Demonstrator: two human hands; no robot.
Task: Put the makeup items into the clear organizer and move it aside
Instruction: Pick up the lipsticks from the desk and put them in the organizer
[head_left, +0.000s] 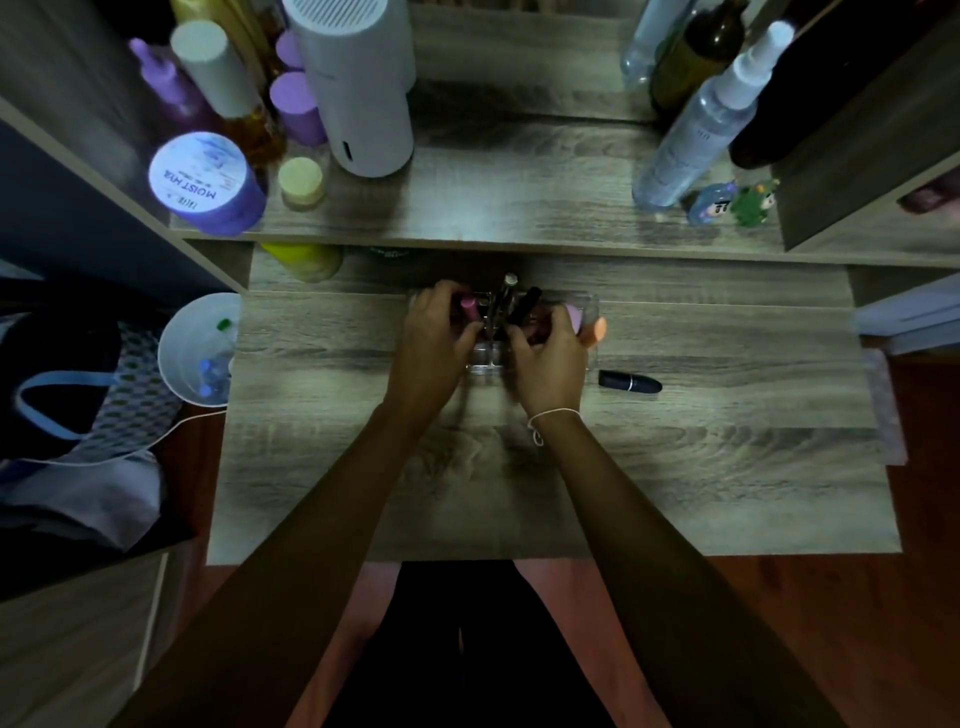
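Note:
The clear organizer (591, 304) stands at the middle of the wooden table (727, 467), with several upright makeup items in it: a pink tube (467, 304), a metal-capped stick (508, 291) and a dark tube (527, 304). My left hand (434, 338) grips its left side, fingers around the pink tube area. My right hand (548, 358) grips the right side, beside a pink sponge (574, 314) and an orange one (597, 330). A black lipstick (629, 382) lies on the table just right of the organizer.
A raised shelf (519, 208) behind holds a purple jar (205, 182), a white cylinder (358, 88), bottles, a spray bottle (696, 130) and small figurines (732, 200). A white bin (200, 348) stands off the table's left edge, beside a bag.

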